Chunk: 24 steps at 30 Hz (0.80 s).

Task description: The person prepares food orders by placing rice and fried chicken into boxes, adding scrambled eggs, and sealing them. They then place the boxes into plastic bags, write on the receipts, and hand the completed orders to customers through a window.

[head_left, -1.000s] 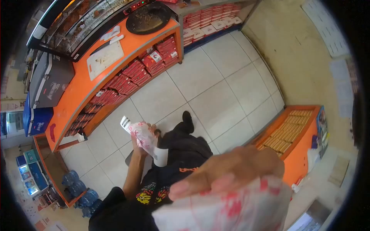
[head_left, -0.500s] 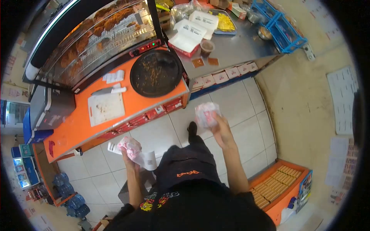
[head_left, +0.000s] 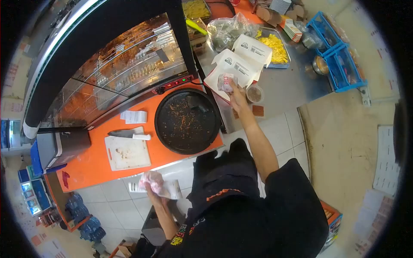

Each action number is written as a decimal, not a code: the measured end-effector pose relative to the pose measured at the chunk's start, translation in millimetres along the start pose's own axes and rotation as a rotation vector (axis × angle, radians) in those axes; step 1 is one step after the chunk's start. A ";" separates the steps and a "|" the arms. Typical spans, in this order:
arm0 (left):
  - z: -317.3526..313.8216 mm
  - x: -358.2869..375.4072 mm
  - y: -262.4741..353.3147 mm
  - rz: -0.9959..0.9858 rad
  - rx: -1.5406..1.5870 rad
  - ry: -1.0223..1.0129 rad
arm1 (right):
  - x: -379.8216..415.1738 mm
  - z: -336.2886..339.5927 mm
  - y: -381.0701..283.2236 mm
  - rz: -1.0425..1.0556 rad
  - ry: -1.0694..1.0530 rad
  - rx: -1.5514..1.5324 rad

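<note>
We stand on a pale tiled floor [head_left: 129, 213], with a beige wall [head_left: 357, 142] to our right and a glass display case [head_left: 116, 73] of browned food to our left. An orange counter [head_left: 88, 167] runs before us and meets a steel table [head_left: 286, 88]. A round black tray [head_left: 208, 131], scattered with crumbs, sits on the counter near a white cutting board [head_left: 128, 157] (stained brown toward its middle). On the steel, a blue basket [head_left: 346, 64] stands by the wall, a metal tray [head_left: 278, 66] holds yellow food [head_left: 274, 47], and a white-lined box [head_left: 234, 64] lies open. Our right hand [head_left: 238, 99] is over that box, fingers pinching a small wrapped packet [head_left: 226, 81] with red print; whether the packet touches the box we cannot tell. Our left hand [head_left: 153, 193], low by the counter's front edge, is curled around a pink-and-white wrapped bundle [head_left: 152, 179], white printed paper [head_left: 173, 189] jutting out at both sides. A white-handled knife [head_left: 124, 133] lies on the board, a plastic cup [head_left: 254, 93] stands beside the box, and brown sachets [head_left: 258, 111] rest at the table's near edge.
</note>
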<state>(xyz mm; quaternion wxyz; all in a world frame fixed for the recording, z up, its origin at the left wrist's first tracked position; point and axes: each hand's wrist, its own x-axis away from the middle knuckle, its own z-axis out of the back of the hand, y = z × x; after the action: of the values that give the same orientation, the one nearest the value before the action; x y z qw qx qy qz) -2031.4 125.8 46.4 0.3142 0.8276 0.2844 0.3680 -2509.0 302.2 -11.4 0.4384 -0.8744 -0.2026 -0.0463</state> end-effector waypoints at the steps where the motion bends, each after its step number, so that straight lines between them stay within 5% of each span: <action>1: -17.1 -4.4 4.6 0.003 0.003 0.017 | -12.5 4.1 3.4 -0.033 -0.020 -0.038; 6: -62.1 -38.1 17.7 -0.064 -0.183 -0.138 | -52.6 18.5 30.3 -0.152 0.115 -0.074; 11: -116.6 -37.9 -26.4 -0.098 -0.246 0.186 | -93.4 39.7 54.5 -0.290 0.104 0.025; 16: -172.6 -36.5 -80.2 -0.044 -0.132 0.215 | -109.0 38.2 25.1 -0.351 -0.041 -0.089; 23: -261.2 -47.7 -127.8 -0.143 -0.308 0.218 | -146.9 46.2 36.1 -0.314 -0.362 0.814; 24: -306.1 -55.3 -125.6 -0.173 -0.351 0.236 | -144.8 51.9 44.0 -0.065 -0.365 1.037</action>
<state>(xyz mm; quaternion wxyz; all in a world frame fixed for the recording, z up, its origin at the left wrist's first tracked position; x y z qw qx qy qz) -2334.0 262.6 93.7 0.4486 0.6839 0.3207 0.4777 -2628.9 274.0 -113.5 0.7679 -0.5307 -0.2987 0.1986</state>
